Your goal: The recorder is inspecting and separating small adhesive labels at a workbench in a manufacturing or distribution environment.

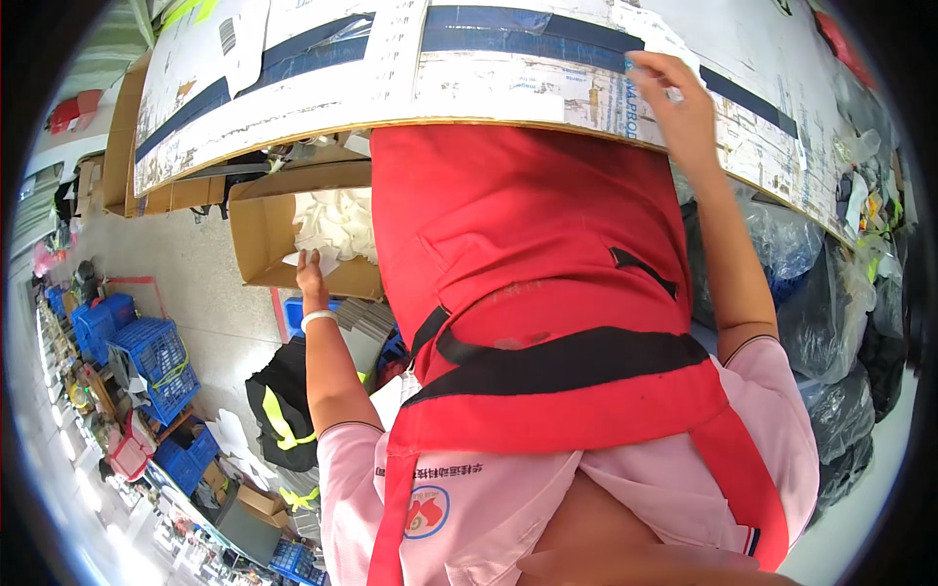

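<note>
My left hand (311, 281) is at the near rim of an open cardboard box (259, 230), left of my red apron (528, 215). Its fingers are closed on a flat white piece (320, 262), partly hidden by them. Inside the box is a heap of soft-looking white pieces (337, 220). Over the front right part of the worktable (489, 93) I hold my right hand (679, 103), its fingers loosely bent and apart, with nothing visible in them. A loose white sheet (664, 39) lies just beyond those fingertips.
The worktable's cardboard top carries dark blue tape strips (528, 29). Clear plastic bags (821, 303) are piled at the right. Blue crates (156, 361) stand on the floor at left. A black bundle with yellow bands (278, 400) is beside my left forearm.
</note>
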A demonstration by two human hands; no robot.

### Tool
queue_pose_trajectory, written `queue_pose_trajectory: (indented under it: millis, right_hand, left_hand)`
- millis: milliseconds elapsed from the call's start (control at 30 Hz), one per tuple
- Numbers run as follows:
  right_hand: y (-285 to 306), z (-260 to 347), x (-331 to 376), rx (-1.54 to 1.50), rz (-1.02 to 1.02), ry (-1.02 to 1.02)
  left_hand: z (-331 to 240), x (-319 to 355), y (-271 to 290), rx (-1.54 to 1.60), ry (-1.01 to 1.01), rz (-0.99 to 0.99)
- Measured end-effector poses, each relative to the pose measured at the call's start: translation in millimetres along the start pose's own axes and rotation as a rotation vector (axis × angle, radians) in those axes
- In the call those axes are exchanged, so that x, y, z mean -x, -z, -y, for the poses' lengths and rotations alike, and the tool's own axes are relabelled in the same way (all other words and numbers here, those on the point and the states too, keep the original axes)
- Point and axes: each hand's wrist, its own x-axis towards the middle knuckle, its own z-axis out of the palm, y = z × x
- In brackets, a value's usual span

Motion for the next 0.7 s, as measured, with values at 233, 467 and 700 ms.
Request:
queue_pose_trajectory:
  millis: [233,467,700]
  right_hand:
    - [-67,46,21,0.082,0.289,0.386]
    - [-93,83,9,-0.065,0.306,0.419]
    - [-99,96,27,-0.156,0.362,0.412]
  left_hand:
    - [-77,26,-82,-0.129,-0.478,-0.011]
    - [-299,155,-168,0.026,-0.773,0.251]
    - [-333,131,-222,-0.225,-0.660,0.461]
